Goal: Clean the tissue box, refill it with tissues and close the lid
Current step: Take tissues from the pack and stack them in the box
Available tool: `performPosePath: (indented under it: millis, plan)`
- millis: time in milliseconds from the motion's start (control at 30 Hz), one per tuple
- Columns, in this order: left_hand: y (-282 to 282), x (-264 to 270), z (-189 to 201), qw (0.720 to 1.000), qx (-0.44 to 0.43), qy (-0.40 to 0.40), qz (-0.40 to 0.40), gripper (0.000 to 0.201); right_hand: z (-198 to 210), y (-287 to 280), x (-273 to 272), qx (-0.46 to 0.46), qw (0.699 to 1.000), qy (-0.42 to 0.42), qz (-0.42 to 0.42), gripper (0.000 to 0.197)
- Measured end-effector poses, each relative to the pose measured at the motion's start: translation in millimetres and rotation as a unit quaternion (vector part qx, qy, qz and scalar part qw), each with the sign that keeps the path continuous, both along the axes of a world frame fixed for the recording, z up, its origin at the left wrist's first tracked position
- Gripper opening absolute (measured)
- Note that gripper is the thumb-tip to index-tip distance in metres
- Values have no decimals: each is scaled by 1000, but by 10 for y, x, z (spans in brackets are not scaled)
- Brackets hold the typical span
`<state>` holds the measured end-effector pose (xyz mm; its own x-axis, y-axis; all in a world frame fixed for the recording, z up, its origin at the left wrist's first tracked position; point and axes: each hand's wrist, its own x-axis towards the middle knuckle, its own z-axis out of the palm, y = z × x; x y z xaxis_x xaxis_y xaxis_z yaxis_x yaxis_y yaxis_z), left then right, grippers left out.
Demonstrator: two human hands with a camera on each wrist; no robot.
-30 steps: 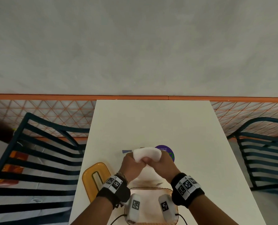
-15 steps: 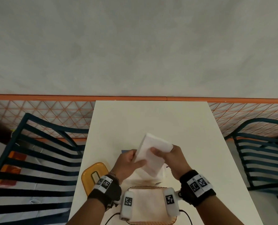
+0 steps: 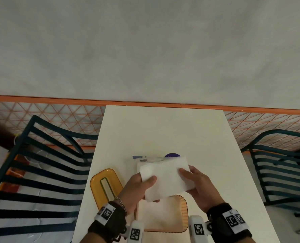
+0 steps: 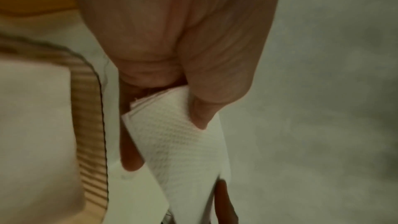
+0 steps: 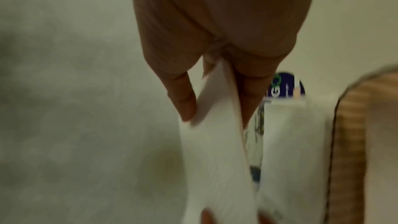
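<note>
A white stack of tissues [image 3: 165, 178] hangs flat above the table between both hands. My left hand [image 3: 138, 187] pinches its left end, thumb on top, and the left wrist view shows the embossed tissues [image 4: 183, 142] caught under that thumb. My right hand [image 3: 196, 185] pinches the right end, seen edge-on as the tissues [image 5: 215, 142] in the right wrist view. Just below and nearer me sits the open orange tissue box [image 3: 184, 213] with white inside. Its yellow slotted lid [image 3: 97, 185] lies flat to the left.
A clear plastic tissue wrapper [image 3: 151, 159] with a purple label [image 3: 172, 155] lies on the white table [image 3: 163, 130] behind the stack. Dark slatted chairs stand at the left [image 3: 40, 163] and right [image 3: 277, 163]. A wall rises beyond the table's far edge.
The tissue stack has come toward me and turned from tilted on edge to flat, now over the box's far rim. Both hands moved back with it and shifted to its ends.
</note>
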<state>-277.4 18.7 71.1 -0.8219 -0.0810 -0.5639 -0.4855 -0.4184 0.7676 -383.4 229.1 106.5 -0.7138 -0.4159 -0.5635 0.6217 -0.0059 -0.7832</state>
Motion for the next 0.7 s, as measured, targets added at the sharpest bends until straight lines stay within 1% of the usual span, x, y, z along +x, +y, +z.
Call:
performPosePath:
  millis: [33,100,167,233,300,367,467,567,633,700]
  plan:
    - [-37,41,10,1000,-12,5,-19,38,9,84,10,20,999,19,22,32]
    - [-101,111,28,998,-38,11,-51,36,41,202,38,52,993,65,80,32]
    - [-132,131,51,994,-78,20,-74,34,57,230,63,69,986,106,110,28]
    - [-141,99,87,985,-147,31,-83,30,49,173,64,91,980,145,99,24]
    - [-165,-1,123,966,-240,44,-83,28,-4,73,12,121,970,193,85,22]
    - [-204,-134,128,949,-298,65,-76,26,-92,-37,-70,155,955,240,83,21]
    - [-273,-300,26,937,-336,77,-57,23,-308,-155,-194,194,934,288,88,23]
    - [-301,-381,-191,919,-378,66,-90,32,-550,-205,-251,256,901,322,139,32]
    - [-292,-396,-307,919,-382,44,-93,41,-673,-226,-256,281,890,321,162,38]
    - [-278,-428,-382,924,-374,25,-72,45,-738,-256,-275,296,882,323,171,38]
